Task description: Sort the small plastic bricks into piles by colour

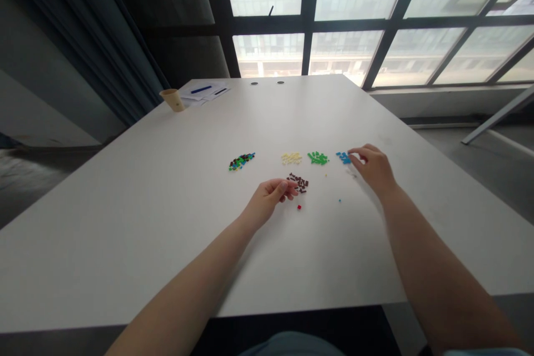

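My left hand (pixel 273 194) is closed in a pinch at the near left side of a pile of small dark brown building bricks (pixel 302 183). Whatever it may hold is hidden by the fingers. At the right, my right hand (pixel 373 167) has its thumb and forefinger together against the edge of a small blue brick pile (pixel 343 157); what lies between the fingertips is too small to make out. Green bricks (pixel 318 158) and pale yellow bricks (pixel 291 158) form separate piles to the left of the blue ones. One red brick (pixel 299 207) lies just below the brown pile.
A mixed-colour brick heap (pixel 241 162) lies left of the sorted piles. A tiny blue piece (pixel 339 200) and a tiny yellow piece (pixel 326 175) sit alone on the white table (pixel 146 222). Far left stand a paper cup (pixel 172 101) and papers with a blue pen (pixel 201 89).
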Tool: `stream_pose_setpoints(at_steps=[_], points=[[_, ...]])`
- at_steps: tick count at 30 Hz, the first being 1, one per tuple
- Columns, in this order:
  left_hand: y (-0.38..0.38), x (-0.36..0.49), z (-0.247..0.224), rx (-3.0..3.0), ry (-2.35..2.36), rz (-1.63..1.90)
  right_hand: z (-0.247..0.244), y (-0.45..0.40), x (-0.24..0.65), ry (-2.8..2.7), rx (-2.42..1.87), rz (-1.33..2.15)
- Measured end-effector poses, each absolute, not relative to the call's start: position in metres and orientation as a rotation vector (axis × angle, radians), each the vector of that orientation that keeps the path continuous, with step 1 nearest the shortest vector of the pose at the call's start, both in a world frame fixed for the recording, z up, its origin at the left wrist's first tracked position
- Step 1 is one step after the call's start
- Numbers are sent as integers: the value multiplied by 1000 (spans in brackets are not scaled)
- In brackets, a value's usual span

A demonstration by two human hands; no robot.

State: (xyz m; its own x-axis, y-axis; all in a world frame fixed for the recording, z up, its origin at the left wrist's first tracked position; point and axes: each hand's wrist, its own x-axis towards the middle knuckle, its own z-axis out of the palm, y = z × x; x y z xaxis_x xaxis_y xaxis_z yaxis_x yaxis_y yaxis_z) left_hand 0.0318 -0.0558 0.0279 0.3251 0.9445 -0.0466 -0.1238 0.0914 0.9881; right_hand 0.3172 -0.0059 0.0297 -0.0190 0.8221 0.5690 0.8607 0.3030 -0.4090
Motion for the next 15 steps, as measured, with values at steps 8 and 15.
stream_pose_setpoints(at_steps=[8, 15], points=[[-58, 36, 28, 1203, 898, 976, -14, 23, 362, -1791, -1946, 51], [-42, 15, 37, 1280, 1019, 1147, -1, 16, 358, -1575, -1834, 20]])
